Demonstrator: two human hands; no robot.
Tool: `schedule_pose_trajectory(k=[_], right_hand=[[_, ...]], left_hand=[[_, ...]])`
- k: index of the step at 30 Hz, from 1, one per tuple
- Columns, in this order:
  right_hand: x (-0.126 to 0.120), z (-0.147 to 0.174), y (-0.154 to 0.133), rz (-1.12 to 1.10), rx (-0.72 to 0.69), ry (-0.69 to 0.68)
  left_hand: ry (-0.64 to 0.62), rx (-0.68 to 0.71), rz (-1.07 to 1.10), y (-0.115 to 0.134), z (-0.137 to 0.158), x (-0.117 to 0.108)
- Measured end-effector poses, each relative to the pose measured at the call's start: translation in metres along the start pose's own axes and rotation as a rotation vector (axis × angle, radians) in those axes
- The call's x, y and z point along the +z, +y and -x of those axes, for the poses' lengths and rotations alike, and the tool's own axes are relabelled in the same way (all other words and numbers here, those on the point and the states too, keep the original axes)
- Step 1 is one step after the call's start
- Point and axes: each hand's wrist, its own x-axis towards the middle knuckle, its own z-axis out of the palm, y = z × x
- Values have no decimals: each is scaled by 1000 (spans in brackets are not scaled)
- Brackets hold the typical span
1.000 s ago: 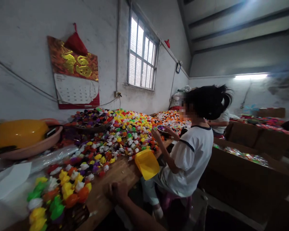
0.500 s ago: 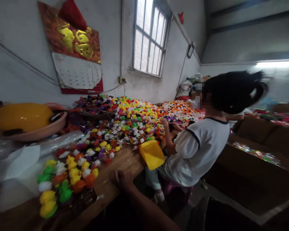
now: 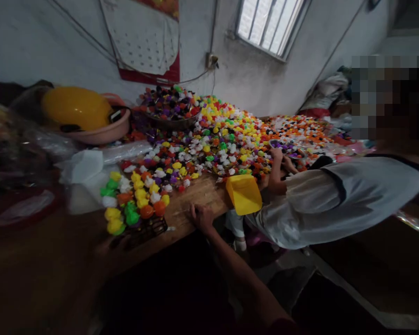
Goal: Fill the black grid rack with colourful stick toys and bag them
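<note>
My right hand (image 3: pixel 201 217) rests at the front edge of the wooden table (image 3: pixel 181 207), its fingers curled in; whatever they may hold is hidden. Left of it, a dark slotted tray (image 3: pixel 148 232) carries rows of small plastic figures (image 3: pixel 131 213) in yellow, green, orange and white. My left hand (image 3: pixel 111 246) is dim and blurred by the tray's near left corner, and its fingers cannot be made out. Just beyond my right hand, a yellow scoop (image 3: pixel 243 194) overhangs the table edge.
A large heap of small coloured pieces (image 3: pixel 226 139) spreads along the wall, with a filled metal bowl (image 3: pixel 174 122) on it. A pink basin (image 3: pixel 104 132) holds a yellow rounded object. Plastic bags (image 3: pixel 87 181) lie at left. A person in a white shirt (image 3: pixel 307 200) sits at right, hands at the heap.
The view has tilted down and turned left, so things appear higher and further right. My left hand has come into view beside the tray. My right hand stays on the table edge.
</note>
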Motion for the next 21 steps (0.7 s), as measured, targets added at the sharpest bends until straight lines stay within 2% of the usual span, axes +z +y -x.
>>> schedule_pose_trajectory(k=[5,10,14,17,19,21], right_hand=[[-4,-4,1,-9,-68,43],[1,-4,5,-36,-148,110],[3,-9,10,-14,-157,114],[-3,-44,20,39,-122,107],[-6,-85,29,90,-67,132],[-5,-130,38,152,22,158]], left_hand=[[40,-46,26,-8,-2,0],[77,13,23,-19,-10,6],[54,41,12,-31,-14,13],[15,39,23,-37,-13,15],[11,55,24,-37,-13,15],[46,129,9,-35,-13,14]])
